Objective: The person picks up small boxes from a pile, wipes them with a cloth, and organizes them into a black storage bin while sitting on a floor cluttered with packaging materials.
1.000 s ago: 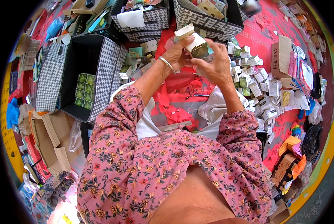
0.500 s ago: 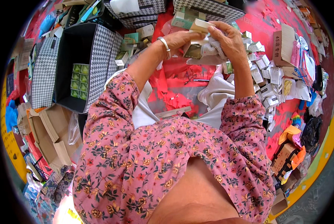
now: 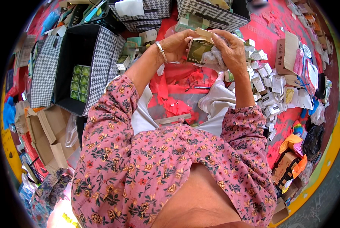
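Between my two hands is a small dark green carton (image 3: pixel 197 51) with a pale top flap (image 3: pixel 205 35) standing up. My left hand (image 3: pixel 176 46), a bangle at its wrist, is closed on the carton's left side; part of its fingers is hidden behind the carton. A crumpled grey cloth (image 3: pixel 215 59) is bunched under my right hand (image 3: pixel 232 51), against the carton's right side. The right thumb and fingers are closed around the cloth and touch the carton near the flap.
Many small white cartons (image 3: pixel 269 99) lie heaped on the right. At left, a houndstooth storage box (image 3: pixel 107 57) holds stacked green cartons (image 3: pixel 80 83). More houndstooth boxes (image 3: pixel 212 14) stand beyond my hands. Cardboard (image 3: pixel 44 133) lies lower left; red sheeting (image 3: pixel 177 81) covers the floor.
The carton has turned so its dark green face shows more fully. My left hand has shifted from across its top to its left side; the right hand has moved slightly down.
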Available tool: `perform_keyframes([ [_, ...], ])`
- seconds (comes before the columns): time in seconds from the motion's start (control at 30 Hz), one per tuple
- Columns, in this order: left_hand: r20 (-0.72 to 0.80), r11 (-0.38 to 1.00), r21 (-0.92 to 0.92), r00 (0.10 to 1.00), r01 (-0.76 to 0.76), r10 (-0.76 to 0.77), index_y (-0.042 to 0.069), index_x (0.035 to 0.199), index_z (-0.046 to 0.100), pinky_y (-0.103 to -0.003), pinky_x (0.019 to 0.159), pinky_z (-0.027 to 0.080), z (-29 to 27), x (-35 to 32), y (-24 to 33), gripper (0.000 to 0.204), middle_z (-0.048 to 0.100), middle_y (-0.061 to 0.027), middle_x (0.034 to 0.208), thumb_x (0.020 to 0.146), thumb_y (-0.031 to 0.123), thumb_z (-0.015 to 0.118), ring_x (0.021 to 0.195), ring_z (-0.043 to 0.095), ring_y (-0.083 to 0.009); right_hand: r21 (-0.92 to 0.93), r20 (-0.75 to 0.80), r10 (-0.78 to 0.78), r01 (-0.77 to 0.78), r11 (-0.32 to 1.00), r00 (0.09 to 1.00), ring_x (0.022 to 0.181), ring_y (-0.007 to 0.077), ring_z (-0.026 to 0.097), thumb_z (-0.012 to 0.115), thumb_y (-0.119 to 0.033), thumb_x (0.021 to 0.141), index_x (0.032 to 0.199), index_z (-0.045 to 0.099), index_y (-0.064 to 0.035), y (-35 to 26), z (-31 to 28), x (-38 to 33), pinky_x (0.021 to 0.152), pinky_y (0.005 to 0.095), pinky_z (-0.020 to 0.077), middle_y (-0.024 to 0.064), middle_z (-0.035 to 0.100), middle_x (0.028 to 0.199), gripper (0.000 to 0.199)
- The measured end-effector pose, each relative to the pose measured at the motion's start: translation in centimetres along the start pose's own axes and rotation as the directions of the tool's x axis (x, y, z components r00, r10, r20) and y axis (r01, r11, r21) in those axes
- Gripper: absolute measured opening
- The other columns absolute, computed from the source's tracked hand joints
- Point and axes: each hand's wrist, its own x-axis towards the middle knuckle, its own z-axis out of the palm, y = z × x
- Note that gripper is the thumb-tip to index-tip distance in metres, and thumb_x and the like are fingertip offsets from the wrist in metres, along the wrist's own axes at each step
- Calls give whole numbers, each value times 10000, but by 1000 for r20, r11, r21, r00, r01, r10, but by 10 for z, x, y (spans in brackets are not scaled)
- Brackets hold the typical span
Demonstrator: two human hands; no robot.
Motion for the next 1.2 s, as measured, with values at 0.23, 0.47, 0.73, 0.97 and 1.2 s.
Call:
perform_keyframes([
  [0.23, -43, 999, -30, 999, 15, -16, 122, 1014, 537, -321, 701, 436, 6, -6, 6, 398, 503, 17, 826, 788, 450, 535, 673, 459, -123, 90, -11, 9, -8, 996, 1000, 753, 96, 553, 587, -234, 827, 942, 658, -30, -7, 3, -1, 684, 237, 450, 46, 635, 810, 245],
  [0.47, -97, 997, 57, 994, -52, 57, 122, 1179, 467, -429, 789, 473, -10, 5, -1, 469, 533, -55, 1050, 827, 417, 559, 908, 548, -152, 237, -25, 167, -156, 959, 986, 687, 63, 539, 616, -178, 791, 896, 660, -4, -3, 3, -1, 635, 202, 447, 20, 615, 754, 208],
  [0.73, -139, 998, 33, 989, -56, 60, 95, 1122, 496, -439, 773, 486, -14, 13, -3, 440, 552, -25, 855, 831, 420, 552, 816, 550, -122, 250, -60, 205, -184, 951, 977, 665, 71, 542, 642, -140, 750, 826, 660, 10, -5, 4, 1, 621, 206, 450, 31, 613, 736, 169],
  [0.97, -130, 997, -70, 991, -30, 21, 131, 1086, 507, -486, 795, 439, -5, 3, 5, 376, 465, 4, 786, 824, 397, 552, 754, 470, -133, 203, -48, 153, -140, 969, 987, 662, 71, 537, 649, -128, 734, 806, 657, 11, -3, 4, 1, 622, 210, 448, 26, 612, 724, 157],
  [1.2, -165, 1000, 6, 986, -15, 16, 127, 1135, 478, -478, 820, 438, -10, 6, 1, 459, 513, -76, 1059, 817, 449, 549, 972, 513, -212, 113, -4, 71, -70, 991, 997, 660, 69, 536, 640, -113, 748, 804, 652, 13, -8, 2, 2, 613, 222, 451, 23, 612, 720, 139],
])
